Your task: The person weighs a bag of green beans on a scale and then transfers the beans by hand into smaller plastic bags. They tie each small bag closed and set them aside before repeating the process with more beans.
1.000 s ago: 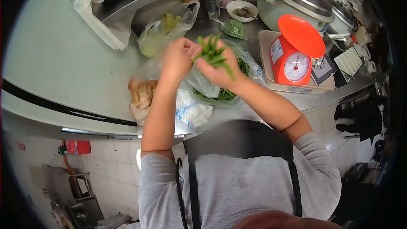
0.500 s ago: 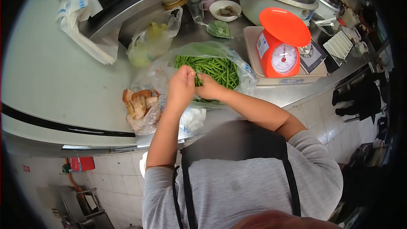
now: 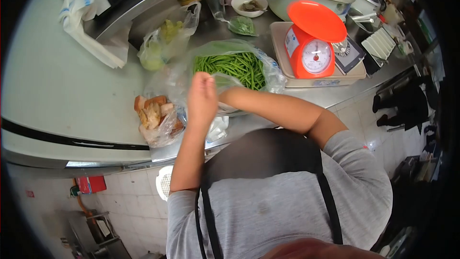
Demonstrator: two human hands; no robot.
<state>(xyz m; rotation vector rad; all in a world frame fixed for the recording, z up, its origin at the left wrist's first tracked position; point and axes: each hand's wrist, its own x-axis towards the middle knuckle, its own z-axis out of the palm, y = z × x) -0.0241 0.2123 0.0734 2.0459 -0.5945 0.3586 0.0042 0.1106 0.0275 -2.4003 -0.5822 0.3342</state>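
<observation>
Two lowered hands (image 3: 202,97) at one green-bean bag (image 3: 224,46).

Left hand (image 3: 202,97): raised, fingers curled closed, slightly blurred | left forearm (image 3: 188,153): steep, near upright in view | right hand (image 3: 229,98): beside the left wrist (image 3: 199,120) (its fingers hidden) | right forearm (image 3: 280,109): slanting inward, elbow (image 3: 318,122) bent

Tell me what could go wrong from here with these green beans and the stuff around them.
The green beans lie heaped in a wide-open plastic bag; a tug on its loose film might spill some.

The bag of brown and pale food pieces sits near the front edge of the steel counter, beside the left forearm, so a nudge could tip it off.
</observation>
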